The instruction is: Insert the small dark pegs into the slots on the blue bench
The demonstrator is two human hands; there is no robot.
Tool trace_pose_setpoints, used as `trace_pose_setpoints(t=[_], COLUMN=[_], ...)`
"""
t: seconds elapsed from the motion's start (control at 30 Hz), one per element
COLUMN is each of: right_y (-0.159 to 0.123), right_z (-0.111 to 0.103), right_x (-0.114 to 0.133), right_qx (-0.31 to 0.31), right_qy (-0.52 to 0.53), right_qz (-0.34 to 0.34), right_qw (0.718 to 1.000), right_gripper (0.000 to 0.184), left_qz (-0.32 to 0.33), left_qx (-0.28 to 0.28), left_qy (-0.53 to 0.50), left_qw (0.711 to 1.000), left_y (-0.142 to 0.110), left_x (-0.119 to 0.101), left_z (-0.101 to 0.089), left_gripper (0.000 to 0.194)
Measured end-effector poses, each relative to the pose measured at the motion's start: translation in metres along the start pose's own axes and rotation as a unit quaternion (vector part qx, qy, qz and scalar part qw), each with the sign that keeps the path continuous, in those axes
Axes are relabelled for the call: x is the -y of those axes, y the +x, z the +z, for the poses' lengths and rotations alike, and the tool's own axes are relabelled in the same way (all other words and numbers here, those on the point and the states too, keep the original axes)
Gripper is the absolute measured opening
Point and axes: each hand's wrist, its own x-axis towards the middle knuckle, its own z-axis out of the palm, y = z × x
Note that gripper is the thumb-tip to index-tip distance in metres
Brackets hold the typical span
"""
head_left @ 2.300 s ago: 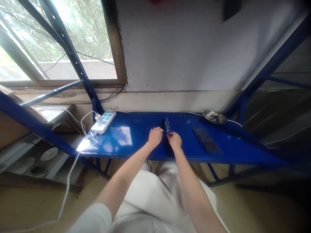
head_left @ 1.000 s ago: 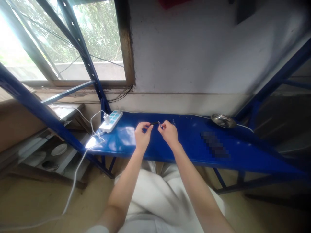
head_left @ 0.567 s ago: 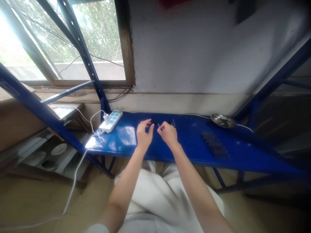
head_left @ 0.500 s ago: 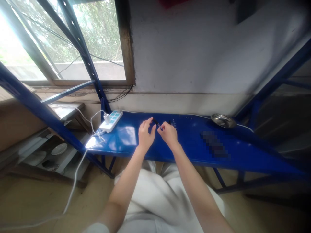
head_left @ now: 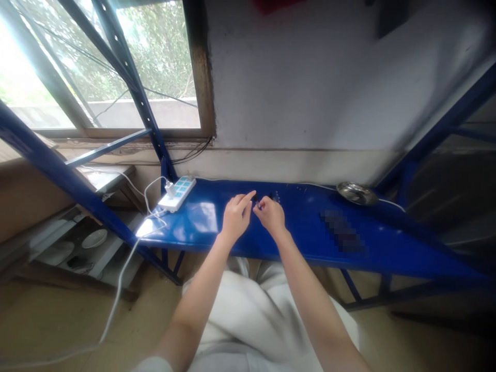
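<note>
On the left, the white power strip (head_left: 177, 194) lies on the blue table (head_left: 302, 227), with a plug in it. Next comes the left hand (head_left: 234, 219), its index finger stretched toward the small dark piece (head_left: 256, 198) and its thumb lower; I cannot tell whether it grips anything. The right hand (head_left: 271, 214) pinches the piece between thumb and fingertips, above the table. The work seems to be fine handling of that piece, and calls for a steady right pinch and a light left fingertip. Just beyond the right hand are small clear pieces (head_left: 276, 197); farther right sit a dark blurred item (head_left: 341, 230) and a metal bowl (head_left: 356, 193). Compared with the earlier frame, the left index finger is nearer the right hand, and the piece stands steeper.
</note>
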Motion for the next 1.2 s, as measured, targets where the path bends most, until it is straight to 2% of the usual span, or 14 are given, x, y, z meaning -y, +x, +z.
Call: trace_pose_setpoints(t=[0.27,0.4,0.57,0.77,0.83,0.93,1.03,1.1,1.2], right_y=[0.001,0.0,-0.003,-0.004,-0.005,-0.008,-0.012,-0.015,-0.015], right_z=[0.0,0.001,0.003,0.009,0.01,0.011,0.016,0.023,0.037], right_x=[-0.004,-0.007,-0.009,-0.014,-0.015,-0.019,-0.027,-0.034,-0.044], right_qx=[-0.002,-0.013,-0.005,-0.017,-0.027,-0.058,-0.089,-0.097,-0.109], right_qy=[0.035,0.045,0.037,0.037,0.054,0.081,0.11,0.134,0.151], right_qz=[-0.014,-0.031,-0.039,-0.044,-0.038,-0.028,-0.034,-0.057,-0.098], right_qw=[0.999,0.998,0.999,0.998,0.997,0.995,0.989,0.985,0.978], right_gripper=[0.013,0.012,0.015,0.013,0.015,0.022,0.025,0.027,0.03], left_qz=[-0.008,-0.029,-0.026,-0.025,-0.03,-0.079,-0.103,-0.138,-0.182], left_qx=[0.01,-0.007,0.035,0.077,0.085,0.093,0.155,0.21,0.255], left_qy=[-0.003,-0.025,-0.05,-0.016,-0.009,0.002,0.058,0.093,0.117], left_qw=[1.0,0.999,0.998,0.997,0.996,0.993,0.981,0.963,0.942], left_y=[-0.005,0.002,0.014,0.025,0.038,0.064,0.083,0.087,0.081], left_x=[0.003,0.005,0.006,0.011,0.019,0.042,0.073,0.093,0.118], left_z=[0.008,0.011,0.01,0.009,0.01,0.013,0.019,0.024,0.03], left_gripper=[0.032,0.02,0.007,0.006,0.006,0.007,0.008,0.01,0.012])
